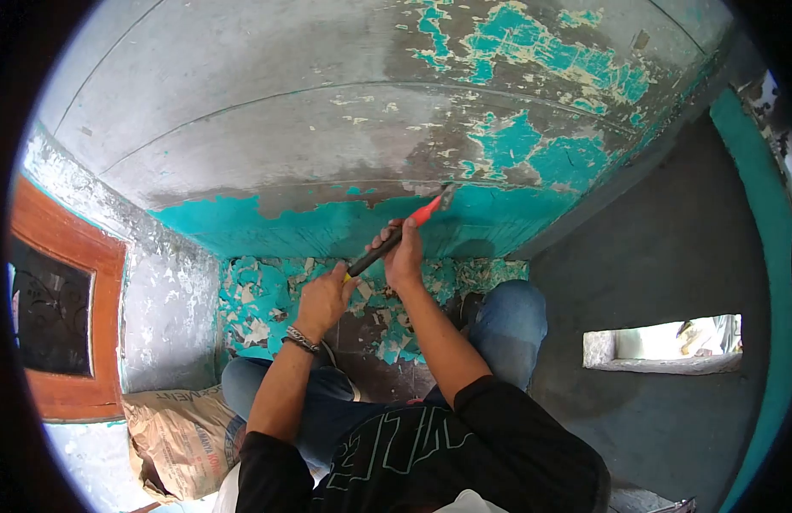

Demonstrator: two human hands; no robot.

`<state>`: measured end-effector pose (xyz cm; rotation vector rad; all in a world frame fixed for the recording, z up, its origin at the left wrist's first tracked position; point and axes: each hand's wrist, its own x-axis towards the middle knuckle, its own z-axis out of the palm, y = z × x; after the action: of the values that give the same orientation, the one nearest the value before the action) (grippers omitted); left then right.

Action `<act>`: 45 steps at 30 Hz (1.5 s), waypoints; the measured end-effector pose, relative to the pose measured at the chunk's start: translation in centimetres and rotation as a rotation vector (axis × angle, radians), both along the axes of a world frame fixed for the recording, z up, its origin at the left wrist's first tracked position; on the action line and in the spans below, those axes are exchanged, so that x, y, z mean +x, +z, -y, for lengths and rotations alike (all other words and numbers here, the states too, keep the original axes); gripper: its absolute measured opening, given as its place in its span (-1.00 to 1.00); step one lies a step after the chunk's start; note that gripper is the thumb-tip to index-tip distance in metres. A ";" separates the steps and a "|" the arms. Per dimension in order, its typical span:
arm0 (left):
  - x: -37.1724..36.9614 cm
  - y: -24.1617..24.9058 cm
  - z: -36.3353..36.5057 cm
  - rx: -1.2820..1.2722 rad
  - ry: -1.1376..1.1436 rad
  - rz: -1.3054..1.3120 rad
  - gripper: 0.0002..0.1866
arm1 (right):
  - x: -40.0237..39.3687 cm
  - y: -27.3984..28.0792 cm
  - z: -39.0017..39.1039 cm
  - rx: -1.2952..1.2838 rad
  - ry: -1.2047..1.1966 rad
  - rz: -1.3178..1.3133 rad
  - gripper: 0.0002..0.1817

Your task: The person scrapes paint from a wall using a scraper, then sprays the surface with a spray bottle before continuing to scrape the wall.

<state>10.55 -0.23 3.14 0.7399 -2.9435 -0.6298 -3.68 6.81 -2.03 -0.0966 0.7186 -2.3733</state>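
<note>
Two hands (324,301) (404,262), fingers (385,233) tight round scraper (375,254)

You've got both mitts on that red-and-black scraper (428,210), right hand (404,259) up front, left hand (323,301) further back, blade (446,198) right at the patchy teal-grey wall (319,224). Paint flakes (251,299) all over the floor (387,376) lol.

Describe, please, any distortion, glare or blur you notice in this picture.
Head view: dark rounded corners, and bowed lines across the patchy wall, suggesting a wide lens; head view: the slot glares against the dim grey wall at right; head view: the scraper's red end looks slightly smeared, perhaps from motion.
</note>
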 end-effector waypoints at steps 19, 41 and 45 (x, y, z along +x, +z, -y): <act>2.2 -0.5 -1.5 0.112 -0.019 0.023 -0.66 | 1.5 0.2 -0.7 0.118 0.048 -0.066 -0.51; -1.0 -0.1 -1.9 0.108 -0.092 -0.031 -0.66 | -1.3 1.0 -2.8 0.093 0.007 -0.057 -0.49; -3.6 1.0 -2.7 0.037 -0.136 0.033 -0.65 | -3.1 1.4 -4.0 0.064 -0.090 0.033 -0.53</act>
<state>6.97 2.44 4.11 0.5617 -3.0407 -0.6887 -6.82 10.82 -0.66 0.0022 0.7970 -2.4285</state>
